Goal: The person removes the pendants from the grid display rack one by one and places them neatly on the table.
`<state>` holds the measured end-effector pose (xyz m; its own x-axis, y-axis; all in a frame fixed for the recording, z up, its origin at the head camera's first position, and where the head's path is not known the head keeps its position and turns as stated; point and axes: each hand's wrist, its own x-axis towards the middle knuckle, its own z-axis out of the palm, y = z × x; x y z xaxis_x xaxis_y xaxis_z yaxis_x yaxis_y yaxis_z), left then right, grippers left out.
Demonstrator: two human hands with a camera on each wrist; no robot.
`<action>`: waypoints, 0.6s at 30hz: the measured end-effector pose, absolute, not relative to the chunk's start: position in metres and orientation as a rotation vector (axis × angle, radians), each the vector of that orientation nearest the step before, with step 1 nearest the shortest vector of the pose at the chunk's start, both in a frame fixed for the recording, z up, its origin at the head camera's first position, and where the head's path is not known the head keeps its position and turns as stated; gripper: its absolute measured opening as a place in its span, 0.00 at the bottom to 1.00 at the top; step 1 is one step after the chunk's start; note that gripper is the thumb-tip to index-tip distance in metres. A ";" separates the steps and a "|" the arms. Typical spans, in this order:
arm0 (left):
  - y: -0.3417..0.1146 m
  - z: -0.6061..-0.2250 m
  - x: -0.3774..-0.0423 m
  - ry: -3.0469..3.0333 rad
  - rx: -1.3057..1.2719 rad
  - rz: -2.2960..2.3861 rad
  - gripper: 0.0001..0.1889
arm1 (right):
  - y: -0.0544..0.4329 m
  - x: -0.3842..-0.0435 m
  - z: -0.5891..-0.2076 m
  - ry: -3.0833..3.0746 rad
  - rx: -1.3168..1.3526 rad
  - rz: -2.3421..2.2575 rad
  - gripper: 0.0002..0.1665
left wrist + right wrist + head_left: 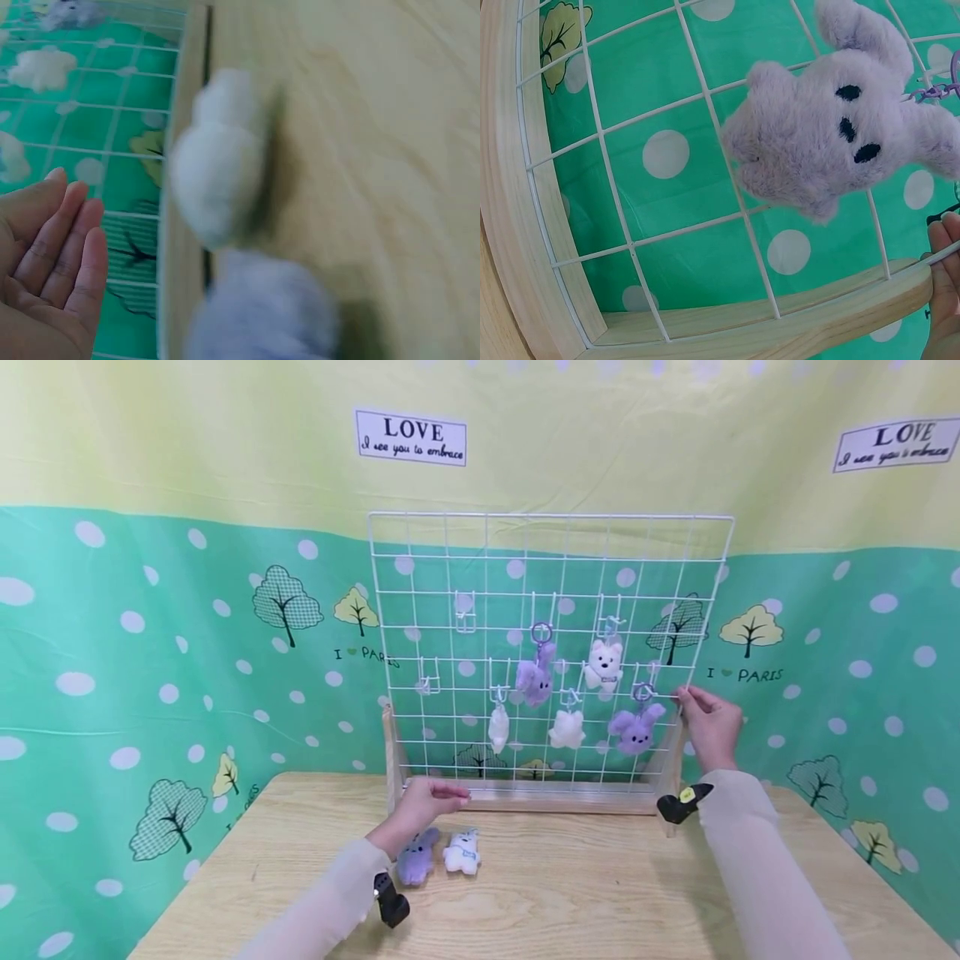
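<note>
A white wire grid rack point(551, 515) stands upright in a wooden base point(525, 803). At its right side edge, my right hand point(708, 724) pinches the wire frame just above the wooden upright. Beside that hand hangs a purple plush bunny keychain point(802, 135). My left hand point(422, 803) is held low in front of the rack, its fingers point(71, 262) nearly straight with nothing between them. Close below it, a purple plush bunny point(415, 862) and a white plush bear point(462, 855) lie on the table, the bunny partly hidden by the left wrist.
More plush keychains hang from hooks: a purple bunny point(535, 682), a white bear point(603, 665) and two white plushes turned away, one narrow point(498, 729), one wider point(567, 729). Two hooks at left, one upper point(466, 620), hold no plush. A patterned curtain point(187, 677) hangs behind the wooden table point(570, 893).
</note>
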<state>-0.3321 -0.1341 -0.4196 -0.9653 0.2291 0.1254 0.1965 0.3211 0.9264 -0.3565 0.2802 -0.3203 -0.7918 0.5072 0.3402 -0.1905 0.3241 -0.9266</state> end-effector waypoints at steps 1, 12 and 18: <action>-0.133 -0.413 -0.332 2.533 0.423 1.783 0.13 | 0.280 -0.357 -0.320 -1.994 -0.276 1.516 0.26; -0.116 -0.342 -0.333 2.553 0.479 1.991 0.14 | 0.281 -0.356 -0.321 -2.002 -0.274 1.506 0.26; -0.101 -0.325 -0.342 2.542 0.493 2.112 0.15 | 0.280 -0.356 -0.321 -2.003 -0.263 1.508 0.26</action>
